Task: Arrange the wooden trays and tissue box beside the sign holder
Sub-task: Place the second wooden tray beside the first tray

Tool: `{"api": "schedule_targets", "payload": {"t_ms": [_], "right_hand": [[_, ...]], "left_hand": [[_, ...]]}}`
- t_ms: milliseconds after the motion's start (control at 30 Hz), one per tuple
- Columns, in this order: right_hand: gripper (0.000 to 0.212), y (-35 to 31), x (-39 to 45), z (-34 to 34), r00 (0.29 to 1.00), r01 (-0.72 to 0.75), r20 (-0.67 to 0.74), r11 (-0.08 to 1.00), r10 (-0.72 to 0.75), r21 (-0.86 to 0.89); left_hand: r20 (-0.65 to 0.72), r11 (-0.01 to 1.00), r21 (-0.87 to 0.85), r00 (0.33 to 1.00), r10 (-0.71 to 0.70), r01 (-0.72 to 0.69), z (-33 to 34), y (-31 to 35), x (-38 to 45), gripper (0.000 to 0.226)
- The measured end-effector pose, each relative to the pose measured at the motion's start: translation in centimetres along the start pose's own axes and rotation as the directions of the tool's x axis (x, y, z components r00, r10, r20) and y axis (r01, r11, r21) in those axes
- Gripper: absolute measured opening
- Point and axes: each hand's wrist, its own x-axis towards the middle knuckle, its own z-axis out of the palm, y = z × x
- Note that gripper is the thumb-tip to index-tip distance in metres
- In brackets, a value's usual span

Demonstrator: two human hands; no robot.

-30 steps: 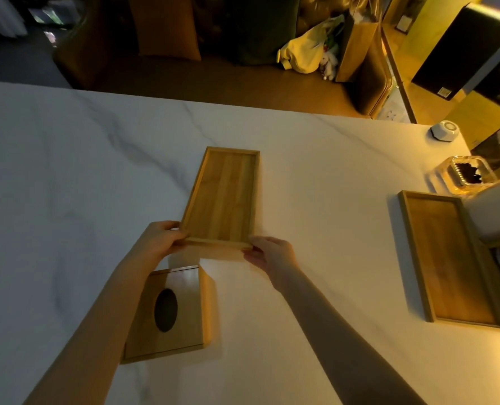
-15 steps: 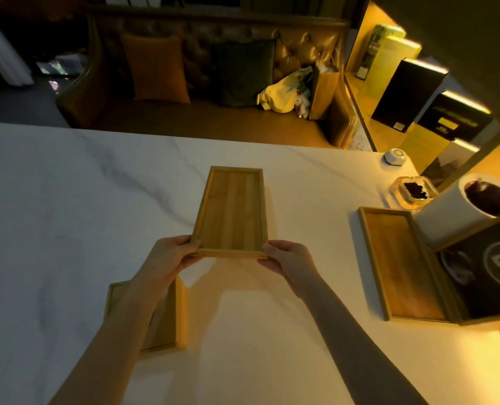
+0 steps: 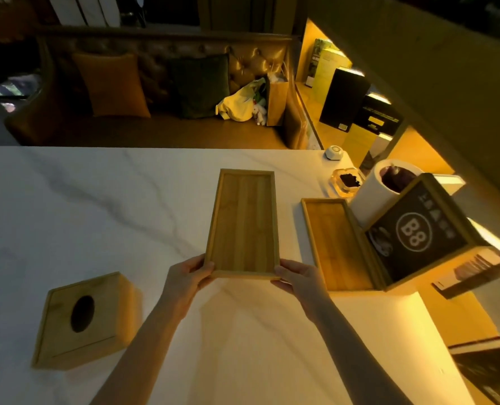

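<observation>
A long wooden tray [image 3: 242,223] is held by its near end, lengthwise away from me, over the white marble table [image 3: 82,206]. My left hand [image 3: 187,277] grips its near left corner and my right hand [image 3: 297,276] its near right corner. A second wooden tray [image 3: 334,244] lies flat to the right, touching the dark sign holder [image 3: 415,235] marked "B8". The wooden tissue box [image 3: 85,320], with an oval slot on top, sits at the lower left, apart from both hands.
Behind the sign holder stands a white cylinder [image 3: 371,197]. A glass ashtray [image 3: 348,181] and a small white device [image 3: 334,153] sit near the table's far right corner. A leather sofa [image 3: 161,92] with cushions runs beyond the far edge. Shelving is at the right.
Both hands have carried the tray to the right, closer to the second tray and the sign holder. The camera has tilted up, so the sign holder and tissue box show more fully.
</observation>
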Motion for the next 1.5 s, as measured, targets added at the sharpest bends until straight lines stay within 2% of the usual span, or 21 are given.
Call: {"api": "schedule_targets", "payload": {"t_ms": [267, 467, 733, 1233, 1400, 1500], "right_hand": [[0.023, 2.2, 0.1, -5.7, 0.994, -0.085, -0.074, 0.996, 0.084, -0.016], [0.024, 3.1, 1.1, -7.7, 0.990, -0.133, -0.060, 0.990, 0.129, -0.055], [0.032, 3.5, 2.5, -8.6, 0.984, -0.174, -0.054, 0.982, 0.171, -0.071], [0.027, 4.5, 4.4, -8.2, 0.971, -0.217, -0.116, 0.974, 0.207, -0.073], [0.026, 4.7, 4.9, -8.1, 0.967, -0.223, -0.153, 0.968, 0.205, -0.114], [0.023, 5.1, 4.8, -7.8, 0.970, -0.191, -0.194, 0.953, 0.146, -0.237]], "left_hand": [[0.011, 0.998, 0.051, 0.999, -0.033, 0.032, 5.1, -3.7, 0.1, 0.017], [-0.038, 0.995, 0.044, 0.996, -0.084, 0.086, 6.9, -5.5, 0.4, 0.025], [-0.077, 0.992, 0.058, 0.991, -0.111, 0.116, 7.9, -6.7, 1.7, 0.022], [-0.124, 0.985, 0.112, 0.985, -0.117, 0.131, 8.5, -7.3, 3.3, 0.020], [-0.083, 0.961, 0.262, 0.994, -0.066, 0.085, 8.6, -7.3, 3.5, 0.014], [-0.100, 0.862, 0.506, 0.993, 0.056, 0.002, 8.6, -7.5, 3.4, 0.010]]}}
